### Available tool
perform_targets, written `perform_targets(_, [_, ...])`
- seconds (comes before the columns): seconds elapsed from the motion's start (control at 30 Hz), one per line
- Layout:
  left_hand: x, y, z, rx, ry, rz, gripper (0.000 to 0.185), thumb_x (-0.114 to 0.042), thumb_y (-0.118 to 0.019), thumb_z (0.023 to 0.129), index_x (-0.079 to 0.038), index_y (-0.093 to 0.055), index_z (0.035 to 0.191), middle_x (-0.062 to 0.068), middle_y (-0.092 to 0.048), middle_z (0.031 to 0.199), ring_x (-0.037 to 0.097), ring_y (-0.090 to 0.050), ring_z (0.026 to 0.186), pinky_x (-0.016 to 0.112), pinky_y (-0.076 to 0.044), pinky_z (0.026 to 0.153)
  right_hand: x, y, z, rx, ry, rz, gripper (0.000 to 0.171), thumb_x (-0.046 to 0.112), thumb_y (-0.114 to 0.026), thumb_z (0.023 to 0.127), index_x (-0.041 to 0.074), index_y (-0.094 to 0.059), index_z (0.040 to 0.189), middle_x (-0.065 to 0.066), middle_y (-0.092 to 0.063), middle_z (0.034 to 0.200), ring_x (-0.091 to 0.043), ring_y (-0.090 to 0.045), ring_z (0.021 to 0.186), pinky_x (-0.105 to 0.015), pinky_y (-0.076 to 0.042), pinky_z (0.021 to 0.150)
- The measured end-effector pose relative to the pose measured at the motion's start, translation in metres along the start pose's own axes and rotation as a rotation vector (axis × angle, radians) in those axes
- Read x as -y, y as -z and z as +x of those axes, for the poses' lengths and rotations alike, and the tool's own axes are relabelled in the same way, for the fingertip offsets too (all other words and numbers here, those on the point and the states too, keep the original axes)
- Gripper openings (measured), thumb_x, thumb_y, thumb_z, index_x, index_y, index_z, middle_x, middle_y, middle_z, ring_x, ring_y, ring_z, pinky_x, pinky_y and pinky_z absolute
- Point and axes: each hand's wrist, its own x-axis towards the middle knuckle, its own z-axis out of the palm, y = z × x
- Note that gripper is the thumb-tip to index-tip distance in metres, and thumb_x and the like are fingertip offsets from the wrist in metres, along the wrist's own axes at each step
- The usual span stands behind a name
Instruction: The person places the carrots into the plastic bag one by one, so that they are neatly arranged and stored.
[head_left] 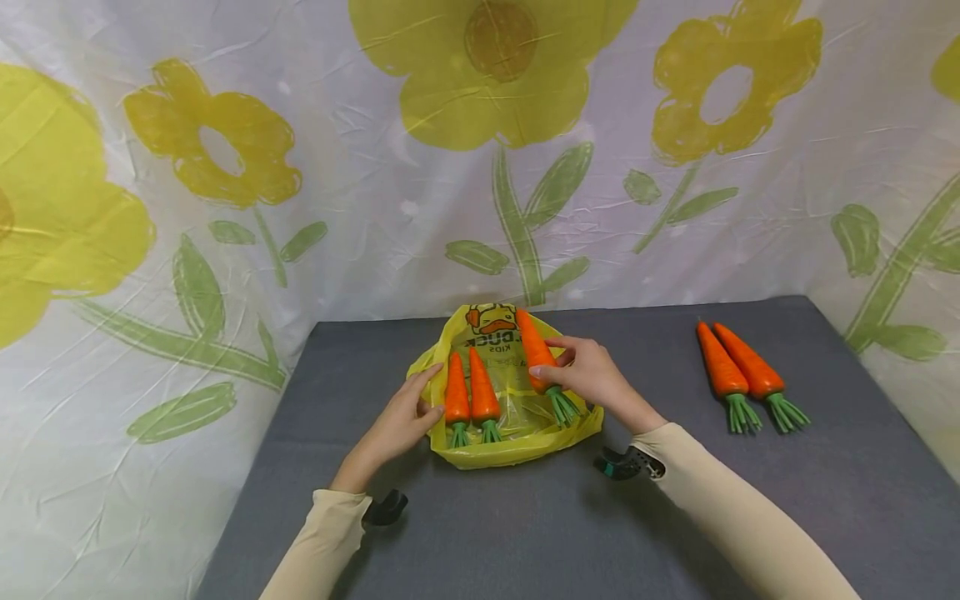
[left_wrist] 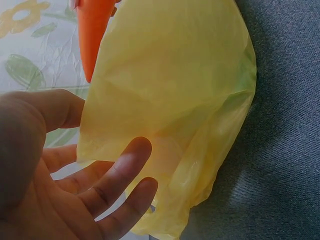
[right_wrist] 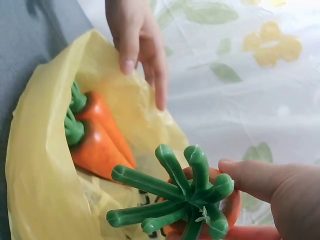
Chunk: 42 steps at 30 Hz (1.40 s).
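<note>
From the head camera, a thin yellow plastic bag [head_left: 517, 433] lies on the grey felt-covered table [head_left: 525, 533] with its mouth open toward the person. Two orange toy carrots with green rubbery tops [head_left: 470, 398] lie side by side inside it. The left hand [head_left: 401, 421] rests its loosely spread fingers against the bag's left edge, probably to keep the mouth from folding shut. The right hand [head_left: 592, 372] pinches a third orange toy carrot [head_left: 537, 353] between thumb and fingers, tip pointing away over the open bag, green top toward the person. Two more orange toy carrots [head_left: 742, 375] lie together on the table, well apart to the right. The bag carries a duck cartoon with printing that reads "DUCK" and "KIDS"; an initial letter before it is too small to read. A white sheet printed with yellow flowers [head_left: 225, 208] hangs behind.

The left wrist camera shows the left hand open, fingers straight behind the bag's translucent film, and the tip of the held carrot above.

The right wrist camera shows the right hand's thumb pressed on the carrot beside its green top [right_wrist: 175, 200], the bagged pair below, and the left fingers touching the bag's far rim
</note>
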Motion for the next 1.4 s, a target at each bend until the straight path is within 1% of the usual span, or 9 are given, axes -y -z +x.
perform_targets(0.13, [-0.002, 0.001, 0.000, -0.007, -0.011, 0.015, 0.071, -0.012, -0.064, 0.093, -0.012, -0.031, 0.156, 0.016, -0.047, 0.138, 0.010, -0.053, 0.072, 0.023, -0.048, 0.059, 0.004, -0.009, 0.001, 0.017, 0.017, -0.011, 0.069, 0.039, -0.075, 0.086, 0.010, -0.052, 0.144, -0.014, -0.069, 0.099, -0.015, -0.063, 0.065, -0.029, -0.050, 0.058])
perform_targets(0.3, [-0.003, 0.001, -0.001, -0.009, -0.003, 0.024, 0.071, -0.013, -0.064, 0.093, -0.012, -0.031, 0.156, 0.015, -0.048, 0.137, 0.010, -0.053, 0.073, 0.022, -0.048, 0.060, 0.007, -0.018, 0.007, 0.026, 0.026, -0.040, 0.066, 0.040, -0.075, 0.086, 0.011, -0.055, 0.142, -0.011, -0.068, 0.095, -0.013, -0.046, 0.055, -0.025, -0.037, 0.053])
perform_targets(0.5, [-0.003, 0.001, -0.001, -0.003, -0.004, 0.017, 0.070, -0.013, -0.063, 0.094, -0.013, -0.030, 0.156, 0.015, -0.048, 0.137, 0.011, -0.053, 0.073, 0.023, -0.048, 0.059, 0.009, -0.027, 0.016, 0.033, 0.027, -0.047, 0.067, 0.040, -0.075, 0.086, 0.010, -0.054, 0.142, -0.004, -0.058, 0.075, -0.012, -0.041, 0.052, -0.025, -0.034, 0.051])
perform_targets(0.7, [-0.004, 0.002, -0.001, 0.002, 0.000, 0.011, 0.071, -0.013, -0.063, 0.094, -0.014, -0.029, 0.156, 0.015, -0.047, 0.137, 0.011, -0.053, 0.072, 0.023, -0.048, 0.058, 0.010, -0.034, 0.022, 0.043, 0.017, -0.008, 0.066, 0.036, -0.076, 0.085, 0.008, -0.055, 0.141, -0.003, -0.060, 0.072, -0.012, -0.046, 0.053, -0.025, -0.038, 0.051])
perform_targets(0.9, [-0.004, 0.002, -0.002, 0.000, -0.010, 0.024, 0.070, -0.013, -0.063, 0.094, -0.014, -0.030, 0.156, 0.015, -0.049, 0.134, 0.011, -0.053, 0.073, 0.023, -0.048, 0.059, 0.008, -0.042, 0.027, 0.026, 0.001, -0.013, 0.065, 0.035, -0.077, 0.085, 0.008, -0.055, 0.140, -0.001, -0.054, 0.068, -0.012, -0.043, 0.053, -0.024, -0.036, 0.050])
perform_targets(1.07, [-0.004, 0.001, -0.001, 0.001, -0.012, 0.029, 0.070, -0.013, -0.063, 0.094, -0.015, -0.030, 0.156, 0.015, -0.049, 0.132, 0.011, -0.052, 0.072, 0.023, -0.048, 0.059, 0.006, -0.048, 0.028, 0.008, -0.018, -0.040, 0.066, 0.034, -0.077, 0.084, 0.007, -0.055, 0.140, -0.002, -0.056, 0.073, -0.012, -0.046, 0.057, -0.024, -0.038, 0.052])
perform_targets(1.2, [-0.003, 0.001, -0.001, 0.003, -0.014, 0.029, 0.070, -0.013, -0.063, 0.095, -0.015, -0.030, 0.156, 0.015, -0.050, 0.131, 0.011, -0.052, 0.072, 0.023, -0.048, 0.059, 0.004, -0.053, 0.029, 0.000, -0.038, -0.052, 0.066, 0.035, -0.077, 0.084, 0.009, -0.055, 0.140, -0.002, -0.057, 0.072, -0.013, -0.047, 0.058, -0.025, -0.038, 0.053])
perform_targets(1.3, [-0.003, 0.000, -0.001, 0.004, -0.014, 0.027, 0.070, -0.013, -0.063, 0.095, -0.014, -0.030, 0.156, 0.015, -0.050, 0.131, 0.011, -0.053, 0.072, 0.023, -0.048, 0.059, 0.003, -0.057, 0.029, -0.001, -0.049, -0.034, 0.067, 0.035, -0.078, 0.083, 0.009, -0.055, 0.140, -0.003, -0.057, 0.071, -0.014, -0.048, 0.058, -0.026, -0.039, 0.053])
perform_targets(1.4, [-0.003, 0.000, 0.000, 0.006, -0.011, 0.022, 0.070, -0.013, -0.063, 0.095, -0.015, -0.030, 0.156, 0.015, -0.049, 0.132, 0.011, -0.053, 0.073, 0.023, -0.048, 0.060, 0.000, -0.060, 0.029, -0.009, -0.051, -0.024, 0.068, 0.034, -0.078, 0.083, 0.007, -0.054, 0.140, -0.004, -0.062, 0.077, -0.014, -0.052, 0.062, -0.025, -0.042, 0.055])
